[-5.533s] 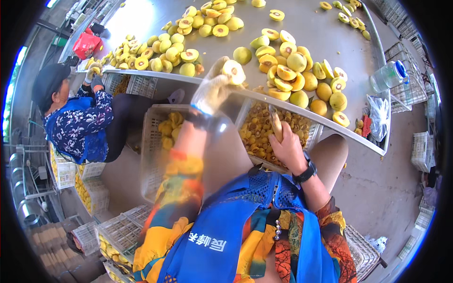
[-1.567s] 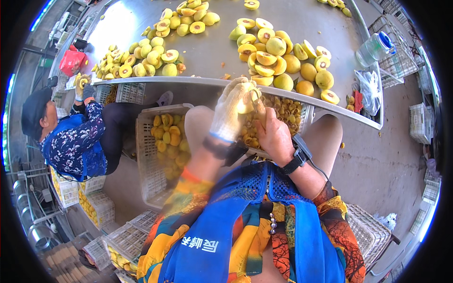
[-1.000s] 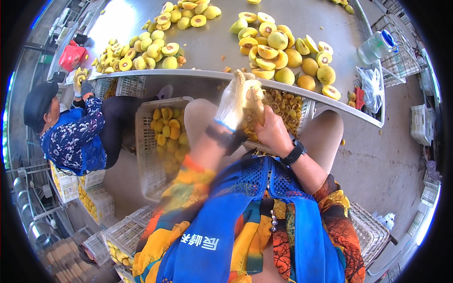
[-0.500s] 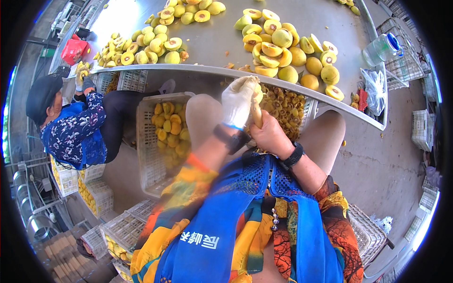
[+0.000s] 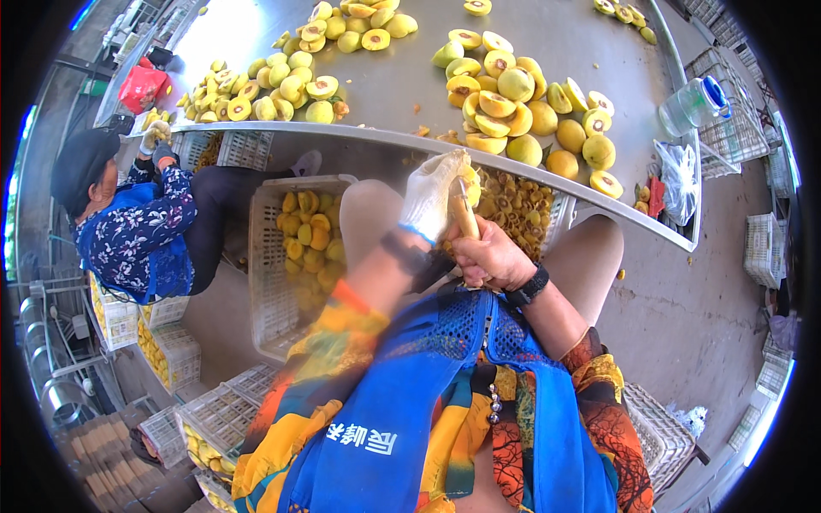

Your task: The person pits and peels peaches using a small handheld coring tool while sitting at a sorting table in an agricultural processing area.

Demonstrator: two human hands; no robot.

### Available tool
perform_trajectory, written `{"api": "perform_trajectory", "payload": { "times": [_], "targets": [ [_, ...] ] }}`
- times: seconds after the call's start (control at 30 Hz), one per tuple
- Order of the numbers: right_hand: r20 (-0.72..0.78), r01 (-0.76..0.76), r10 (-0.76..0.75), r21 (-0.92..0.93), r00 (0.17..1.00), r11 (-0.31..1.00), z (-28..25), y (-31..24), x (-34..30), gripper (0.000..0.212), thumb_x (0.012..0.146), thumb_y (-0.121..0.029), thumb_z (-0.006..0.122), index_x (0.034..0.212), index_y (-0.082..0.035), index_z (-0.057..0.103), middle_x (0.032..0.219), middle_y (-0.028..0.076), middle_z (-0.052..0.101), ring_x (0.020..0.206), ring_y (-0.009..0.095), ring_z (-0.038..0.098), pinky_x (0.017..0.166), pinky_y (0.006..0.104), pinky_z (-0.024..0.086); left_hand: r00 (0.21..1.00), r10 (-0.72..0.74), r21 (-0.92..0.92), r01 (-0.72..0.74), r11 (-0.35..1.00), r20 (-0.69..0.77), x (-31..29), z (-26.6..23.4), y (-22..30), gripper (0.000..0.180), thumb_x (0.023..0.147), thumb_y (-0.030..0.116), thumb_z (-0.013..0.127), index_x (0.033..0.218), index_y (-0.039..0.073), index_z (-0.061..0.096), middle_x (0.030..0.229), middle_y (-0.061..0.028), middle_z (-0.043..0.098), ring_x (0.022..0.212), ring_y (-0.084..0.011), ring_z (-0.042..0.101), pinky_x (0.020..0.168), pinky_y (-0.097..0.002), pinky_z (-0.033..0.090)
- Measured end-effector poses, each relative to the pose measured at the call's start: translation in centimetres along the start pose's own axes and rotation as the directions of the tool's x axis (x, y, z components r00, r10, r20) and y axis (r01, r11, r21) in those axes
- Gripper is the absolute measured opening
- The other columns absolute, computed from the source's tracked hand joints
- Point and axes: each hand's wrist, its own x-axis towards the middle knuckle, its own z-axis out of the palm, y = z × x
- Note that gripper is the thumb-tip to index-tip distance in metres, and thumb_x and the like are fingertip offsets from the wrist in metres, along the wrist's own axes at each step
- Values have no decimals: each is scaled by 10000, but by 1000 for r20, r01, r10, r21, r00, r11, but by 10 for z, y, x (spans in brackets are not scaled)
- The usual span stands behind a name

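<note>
My left hand, in a white glove, grips a yellow peach half above a crate just below the table's edge. My bare right hand is closed round the wooden handle of a pitting tool. The tool's tip meets the fruit beside the gloved fingers; its exact shape is hidden. Under my hands, the crate is full of peach pits and scraps. On the metal table ahead lies a heap of halved yellow peaches, some with pits still in them.
Left of my knee stands a white crate holding peach halves. A co-worker sits further left at the same table. A clear plastic jug and a plastic bag lie at the table's right end. Stacked crates stand behind on the left.
My right hand has shifted slightly down and right, its fingers regripping the tool's handle. My left hand has dropped a little and turned, still on the peach half. The view has shifted slightly.
</note>
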Motion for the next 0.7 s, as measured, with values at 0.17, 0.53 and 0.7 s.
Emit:
{"api": "perform_trajectory", "payload": {
  "times": [0.17,0.53,0.7],
  "targets": [
    [57,-40,32,146,998,988,1,-2,-1,150,814,-2,482,942,-76,455,554,-6,380,348,67,313,323,225,293,942,325,420,-329,846,84,-4,3,-1,156,824,132,630,909,2,623,719,-44,594,559,-98,520,493,-231,435],
    [-167,219,-316,-430,934,876,11,13,16,124,808,-7,494,916,-61,468,558,1,415,349,66,352,317,219,320,997,61,46,-59,997,-42,8,-6,0,183,831,166,623,900,-3,610,730,-66,600,580,-127,544,512,-259,464],
    [32,42,-46,119,998,992,5,3,7,124,815,-8,501,915,-72,467,541,-23,370,339,58,298,311,212,268,989,150,96,-149,984,-4,9,-3,4,172,855,160,592,910,-2,602,740,-82,612,578,-157,578,522,-272,488]
  ]
}}
